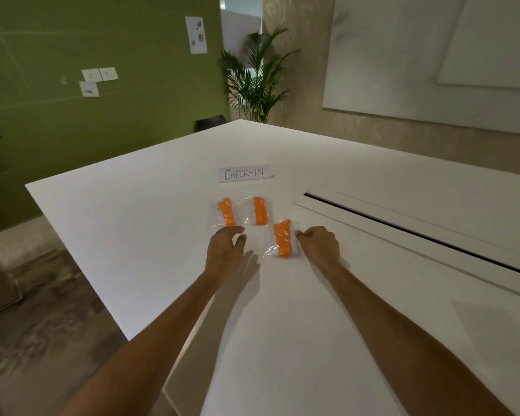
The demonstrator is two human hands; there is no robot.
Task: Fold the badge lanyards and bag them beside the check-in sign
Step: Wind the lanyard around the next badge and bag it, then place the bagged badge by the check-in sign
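Observation:
Three clear plastic bags lie on the white table, each with a folded orange lanyard inside. Two sit side by side below the paper CHECK-IN sign: the left bag and the middle bag. The third bag lies nearer to me, on the right. My right hand rests at that bag's right edge with fingers curled against the plastic. My left hand hovers just below the left bag, fingers loosely apart, holding nothing.
The white table has its left edge and far corner close by. A long cable slot with a raised lid runs diagonally to the right of the bags. A potted palm stands beyond the far corner.

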